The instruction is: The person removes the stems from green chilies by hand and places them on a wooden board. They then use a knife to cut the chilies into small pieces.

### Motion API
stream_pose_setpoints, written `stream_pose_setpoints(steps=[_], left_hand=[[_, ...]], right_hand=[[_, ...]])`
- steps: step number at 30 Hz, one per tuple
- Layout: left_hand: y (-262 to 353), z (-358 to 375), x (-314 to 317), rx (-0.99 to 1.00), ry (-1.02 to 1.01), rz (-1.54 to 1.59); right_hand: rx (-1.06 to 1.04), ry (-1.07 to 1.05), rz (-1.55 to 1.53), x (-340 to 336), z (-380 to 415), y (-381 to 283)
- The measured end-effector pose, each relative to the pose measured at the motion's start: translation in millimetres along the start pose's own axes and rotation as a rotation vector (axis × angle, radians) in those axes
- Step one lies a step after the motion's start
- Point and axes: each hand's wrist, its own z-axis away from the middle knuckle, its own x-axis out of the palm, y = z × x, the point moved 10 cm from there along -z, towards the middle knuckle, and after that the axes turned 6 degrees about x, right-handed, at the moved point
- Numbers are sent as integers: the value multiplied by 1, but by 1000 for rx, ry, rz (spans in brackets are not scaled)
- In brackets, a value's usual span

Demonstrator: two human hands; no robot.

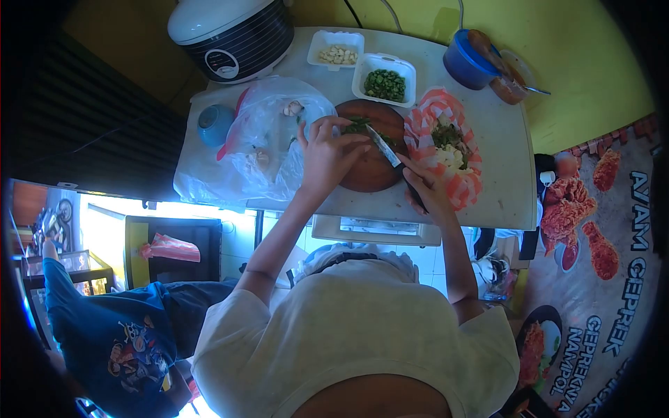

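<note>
On the round wooden board (369, 167) lie green pieces (357, 125), with the fingertips of my left hand (330, 155) at their left side. My left hand is closed in a pinch on them. The handle of a knife (385, 146) is in my right hand (426, 184), and its blade points up and left over the board, its tip beside the green pieces. Right of the board, a red-and-white striped bag (470, 182) holds pale and green scraps (449, 143). Left of the board is a clear plastic bag (279, 177) with garlic bulbs (293, 108).
Behind the board stand white foam boxes of chopped green pieces (385, 85) and peeled cloves (338, 55). A rice cooker (240, 42), a blue bowl (215, 125) and a blue tub (470, 61) are on the table (505, 164). Another person (125, 341) is at lower left.
</note>
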Motion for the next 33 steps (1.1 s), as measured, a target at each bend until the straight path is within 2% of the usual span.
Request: stream_pose_setpoints(steps=[10, 15, 19, 22, 33], left_hand=[[12, -16, 23, 96, -49, 20], [-2, -27, -5, 19, -19, 63], [-20, -25, -19, 67, -58, 150], [-12, -19, -18, 137, -159, 23], [-3, -6, 3, 155, -206, -19]], right_hand=[[-25, 78, 72, -13, -2, -12], [-37, 36, 59, -17, 3, -16], [53, -27, 141, -13, 12, -12], [87, -63, 173, -13, 14, -7], [63, -19, 172, -1, 14, 2]])
